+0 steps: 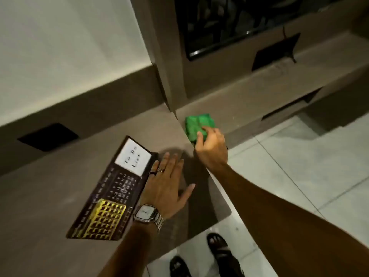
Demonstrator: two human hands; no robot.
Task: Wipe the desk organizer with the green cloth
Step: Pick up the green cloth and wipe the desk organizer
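Note:
The folded green cloth lies on the brown ledge just past the desk's corner. My right hand reaches over its near right corner, thumb and fingers curled onto the fabric. The desk organizer is a flat dark box with a white panel and a yellow grid. It lies on the brown desk, left of centre. My left hand, wearing rings and a metal watch, rests flat with fingers spread on the desk. It touches the organizer's right edge and holds nothing.
A dark rectangular recess sits in the desk at the back left. A black flat object leans on the upper ledge below a dark glass panel. Light floor tiles and my sandalled feet lie past the desk's right edge.

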